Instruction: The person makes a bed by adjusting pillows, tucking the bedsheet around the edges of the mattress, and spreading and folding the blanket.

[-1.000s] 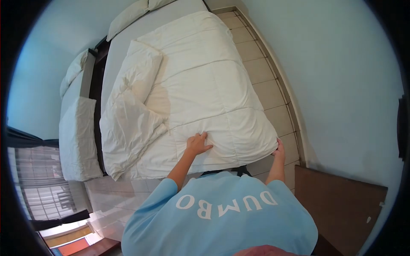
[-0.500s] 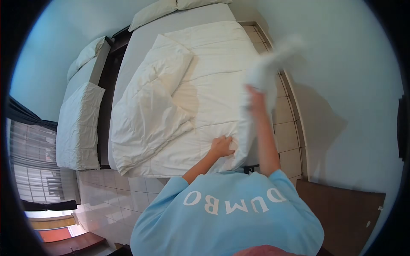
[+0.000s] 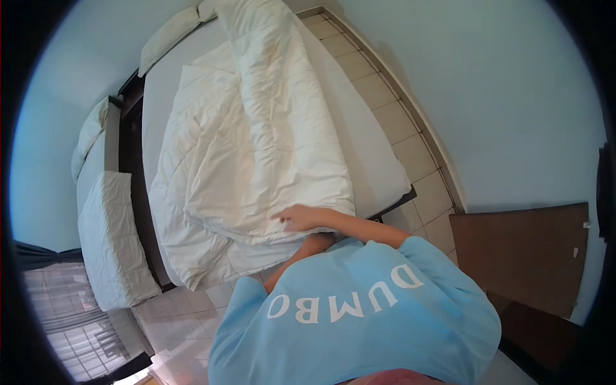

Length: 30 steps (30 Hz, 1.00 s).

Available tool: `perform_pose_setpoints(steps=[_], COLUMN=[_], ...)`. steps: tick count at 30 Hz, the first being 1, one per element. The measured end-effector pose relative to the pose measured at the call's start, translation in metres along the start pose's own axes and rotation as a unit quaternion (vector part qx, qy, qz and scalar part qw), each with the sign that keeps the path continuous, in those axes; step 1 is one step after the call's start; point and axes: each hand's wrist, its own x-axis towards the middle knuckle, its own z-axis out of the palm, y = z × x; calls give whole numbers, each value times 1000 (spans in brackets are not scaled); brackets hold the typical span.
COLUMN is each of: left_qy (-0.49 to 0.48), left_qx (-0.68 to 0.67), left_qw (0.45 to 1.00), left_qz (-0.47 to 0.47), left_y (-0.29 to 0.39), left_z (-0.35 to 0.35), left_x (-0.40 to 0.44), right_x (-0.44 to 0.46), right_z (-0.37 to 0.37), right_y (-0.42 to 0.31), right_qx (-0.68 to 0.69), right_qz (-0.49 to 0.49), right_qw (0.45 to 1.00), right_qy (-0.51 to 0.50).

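The white comforter (image 3: 282, 141) is folded over itself on the large bed, its thick folds running up the middle. My right hand (image 3: 299, 218) reaches across to the left and lies on top of the comforter near its front edge, fingers apart. Just below it, my left hand (image 3: 321, 242) is at the comforter's front edge, its fingers hidden by the fabric. A bare strip of the light mattress sheet (image 3: 372, 160) shows along the right side of the bed.
A smaller bed with a folded white cover (image 3: 114, 237) stands at the left. Pillows (image 3: 168, 40) lie at the bed's head. Tiled floor (image 3: 404, 138) runs between the bed and the right wall. A brown board (image 3: 520, 256) is at the lower right.
The comforter's right part has been flung over to the left, uncovering the sheet. My right hand has crossed leftward from the right side, and my left hand's fingers have gone out of sight.
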Motion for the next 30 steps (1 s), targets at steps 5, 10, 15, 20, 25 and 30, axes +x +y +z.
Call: perform_pose_setpoints(steps=[5, 10, 15, 20, 25, 30], left_qy=[-244, -216, 70, 90, 85, 106], left_qx=[-41, -199, -145, 25, 131, 151], left_qw=[968, 946, 974, 981, 931, 926], left_qz=[29, 135, 158, -172, -330, -330], left_y=[59, 120, 149, 189, 221, 227], left_z=[-56, -115, -85, -38, -14, -10], left_x=[25, 52, 136, 241, 270, 269], right_x=[-102, -217, -282, -356, -472, -583], right_z=[-51, -50, -7, 20, 1, -32], right_y=[53, 117, 222, 242, 262, 307], right_qx=[-229, -264, 547, 180, 227, 134], right_qz=[62, 366, 322, 7, 310, 463], right_qw=[867, 706, 696, 965, 885, 813], right_qy=[438, 546, 336, 192, 262, 327])
